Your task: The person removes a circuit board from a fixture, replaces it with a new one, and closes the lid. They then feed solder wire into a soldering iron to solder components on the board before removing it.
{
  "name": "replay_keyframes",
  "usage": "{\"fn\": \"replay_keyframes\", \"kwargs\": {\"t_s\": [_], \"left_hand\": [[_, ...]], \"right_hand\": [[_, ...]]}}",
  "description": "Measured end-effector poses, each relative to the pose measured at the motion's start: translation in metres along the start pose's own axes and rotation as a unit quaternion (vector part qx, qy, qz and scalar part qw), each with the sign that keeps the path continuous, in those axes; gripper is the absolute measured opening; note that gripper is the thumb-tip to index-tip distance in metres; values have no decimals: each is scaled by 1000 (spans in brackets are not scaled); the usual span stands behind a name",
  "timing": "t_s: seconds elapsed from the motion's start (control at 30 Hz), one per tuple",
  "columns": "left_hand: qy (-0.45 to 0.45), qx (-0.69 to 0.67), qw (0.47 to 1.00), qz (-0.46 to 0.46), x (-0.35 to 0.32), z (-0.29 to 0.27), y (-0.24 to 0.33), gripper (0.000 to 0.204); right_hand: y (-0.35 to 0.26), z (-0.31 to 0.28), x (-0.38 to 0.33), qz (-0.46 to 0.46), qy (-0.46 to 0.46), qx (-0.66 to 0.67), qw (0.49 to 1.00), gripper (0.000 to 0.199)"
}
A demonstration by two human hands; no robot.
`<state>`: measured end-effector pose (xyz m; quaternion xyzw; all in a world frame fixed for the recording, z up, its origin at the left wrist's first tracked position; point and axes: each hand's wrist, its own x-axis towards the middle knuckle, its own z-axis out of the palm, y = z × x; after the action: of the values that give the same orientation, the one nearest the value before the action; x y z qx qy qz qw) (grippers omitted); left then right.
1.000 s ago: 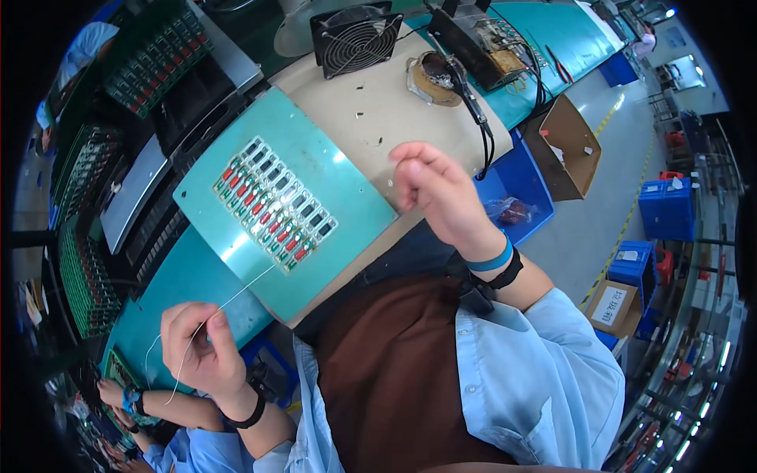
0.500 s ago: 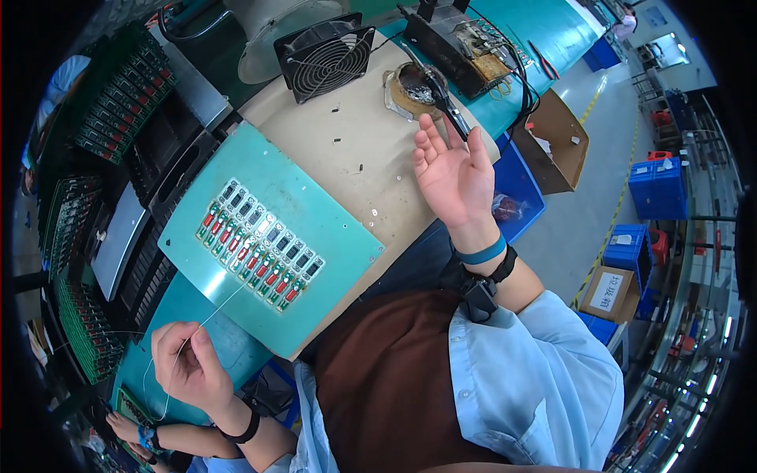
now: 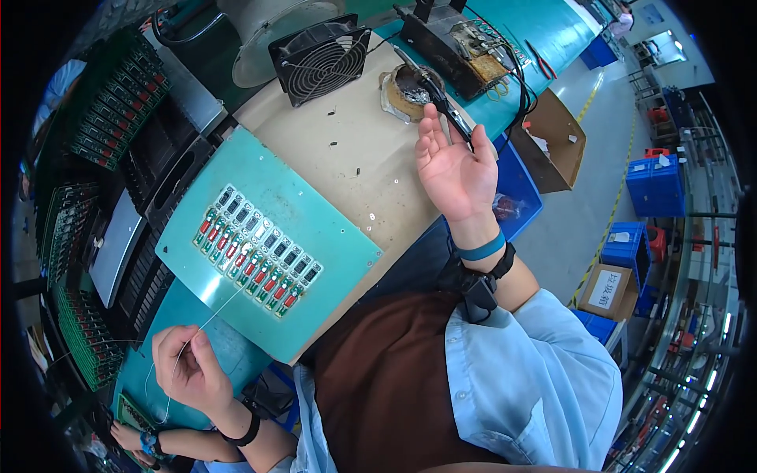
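My left hand (image 3: 189, 370) sits at the lower left, pinching a thin solder wire (image 3: 217, 315). The wire runs up to a teal jig plate (image 3: 315, 229) that holds rows of small green circuit boards (image 3: 256, 252). My right hand (image 3: 456, 162) is stretched to the upper right with its palm up and fingers spread. The black handle of a soldering iron (image 3: 443, 106) lies across its fingers, and the fingers are not closed on it. The iron's tip rests in a round tin (image 3: 398, 88).
A black fan (image 3: 319, 59) and a soldering station (image 3: 453, 43) stand at the back of the beige mat (image 3: 339, 134). Racks of green boards (image 3: 110, 94) line the left. A cardboard box (image 3: 552, 138) and blue bin (image 3: 512, 185) are right. Another person's hand (image 3: 130, 437) shows at bottom left.
My right hand left the spot above the jig, moved up and right to the soldering iron and opened. My left hand kept hold of the wire.
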<state>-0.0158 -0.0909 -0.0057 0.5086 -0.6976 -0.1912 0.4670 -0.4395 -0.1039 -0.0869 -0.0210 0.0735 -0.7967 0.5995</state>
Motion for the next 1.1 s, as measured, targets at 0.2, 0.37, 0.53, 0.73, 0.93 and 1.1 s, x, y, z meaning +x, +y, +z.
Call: {"fn": "replay_keyframes", "kwargs": {"t_s": [0.2, 0.37, 0.53, 0.73, 0.93, 1.1], "left_hand": [[-5, 6, 1000, -2, 0, -1, -2, 2], [-5, 8, 1000, -2, 0, -3, -3, 2], [-1, -1, 1000, -6, -1, -4, -4, 3], [-6, 2, 1000, -4, -3, -7, -4, 4], [-7, 3, 1000, -11, -4, -10, -5, 5], [-29, 6, 999, -13, -7, -12, -7, 5]], "right_hand": [[-1, 2, -4, -8, 34, -9, 999, 53], [-6, 11, -17, -79, -50, -96, 991, 46], [-14, 4, -21, -130, -74, -218, 964, 41], [-17, 12, -29, -136, -115, -296, 938, 42], [-16, 21, -35, -127, -163, -296, 933, 45], [-16, 25, -38, -122, -190, -295, 928, 47]]}}
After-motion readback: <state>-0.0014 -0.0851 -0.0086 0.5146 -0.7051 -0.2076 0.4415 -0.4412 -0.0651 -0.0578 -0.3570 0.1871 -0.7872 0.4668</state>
